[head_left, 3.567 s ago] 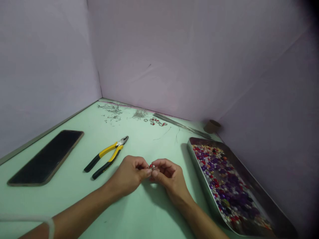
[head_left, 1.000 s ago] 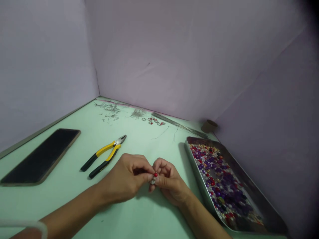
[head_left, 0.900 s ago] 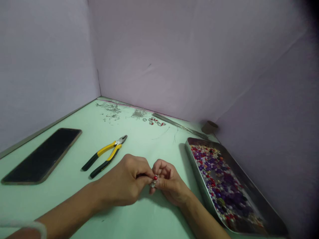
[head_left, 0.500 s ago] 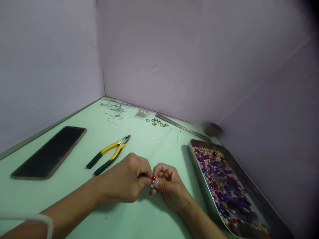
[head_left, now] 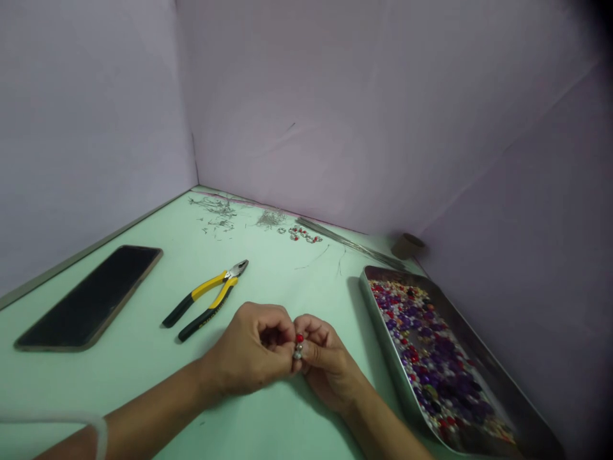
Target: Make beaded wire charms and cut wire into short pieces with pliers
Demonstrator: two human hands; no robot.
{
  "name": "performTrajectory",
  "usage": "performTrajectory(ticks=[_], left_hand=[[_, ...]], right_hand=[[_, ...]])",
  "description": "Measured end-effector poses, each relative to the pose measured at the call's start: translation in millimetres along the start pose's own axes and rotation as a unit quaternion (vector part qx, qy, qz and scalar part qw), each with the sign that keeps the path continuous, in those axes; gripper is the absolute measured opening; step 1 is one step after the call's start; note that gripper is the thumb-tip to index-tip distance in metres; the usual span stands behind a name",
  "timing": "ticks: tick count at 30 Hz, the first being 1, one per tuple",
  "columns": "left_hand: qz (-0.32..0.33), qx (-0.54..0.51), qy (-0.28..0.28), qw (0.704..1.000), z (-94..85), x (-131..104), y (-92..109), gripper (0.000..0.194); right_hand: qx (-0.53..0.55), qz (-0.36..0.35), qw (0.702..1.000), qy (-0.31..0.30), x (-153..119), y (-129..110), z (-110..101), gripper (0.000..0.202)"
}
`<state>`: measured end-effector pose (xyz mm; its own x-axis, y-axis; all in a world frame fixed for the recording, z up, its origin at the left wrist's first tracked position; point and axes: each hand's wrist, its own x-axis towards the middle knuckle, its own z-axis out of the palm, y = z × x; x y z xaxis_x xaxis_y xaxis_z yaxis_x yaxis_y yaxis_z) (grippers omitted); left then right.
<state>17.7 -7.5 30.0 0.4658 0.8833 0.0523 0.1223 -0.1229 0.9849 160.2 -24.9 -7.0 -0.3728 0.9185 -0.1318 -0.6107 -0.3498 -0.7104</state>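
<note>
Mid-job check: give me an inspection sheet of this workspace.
Surface: pale green tabletop.
Job's things: small red-and-silver bead piece; pliers lying open, left; metal tray of mixed beads, right.
Clutter: phone, far left; fine wire bits, wire bundle and red-beaded pieces toward the back.
Hands: right hand pinches the bead piece; left hand has its fingertips at it, grip unclear.
Cables: pale cord-like strip, lower left, nature unclear.
Surroundings: pale walls left, back and right; brown cylinder, back right.

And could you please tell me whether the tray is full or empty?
Neither: the tray is partly filled; beads cover much of its bottom but don't reach the top.
</note>
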Motion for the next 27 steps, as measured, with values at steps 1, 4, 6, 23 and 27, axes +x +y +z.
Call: performTrajectory(ticks=[1, 4, 6, 23, 27], left_hand=[[-0.011, -0.040, 0.009, 0.999, 2.3, 0.4, 1.0, 0.011], [-0.045, -0.163, 0.024, 0.985, 8.1, 1.8, 1.8, 0.008], [-0.077, -0.209, 0.032, 0.974, 9.7, 2.8, -0.2, 0.006], [-0.168, -0.023, 0.058, 0.984, -8.2, 13.6, 1.1, 0.006], [-0.169, 0.053, 0.109, 0.978, -17.6, 17.1, 2.3, 0.007]], right_hand=[[0.005, -0.005, 1.000, -0.002, -0.4, 0.3, 0.6, 0.023], [0.011, -0.015, 1.000, 0.000, -1.5, 0.9, 2.1, 0.022], [0.011, -0.020, 1.000, 0.001, -1.7, 0.9, 2.6, 0.021], [-0.036, -0.036, 0.993, 0.104, 3.9, 0.8, 5.3, 0.021], [-0.163, -0.114, 0.964, 0.178, 4.7, -7.3, 4.9, 0.019]])
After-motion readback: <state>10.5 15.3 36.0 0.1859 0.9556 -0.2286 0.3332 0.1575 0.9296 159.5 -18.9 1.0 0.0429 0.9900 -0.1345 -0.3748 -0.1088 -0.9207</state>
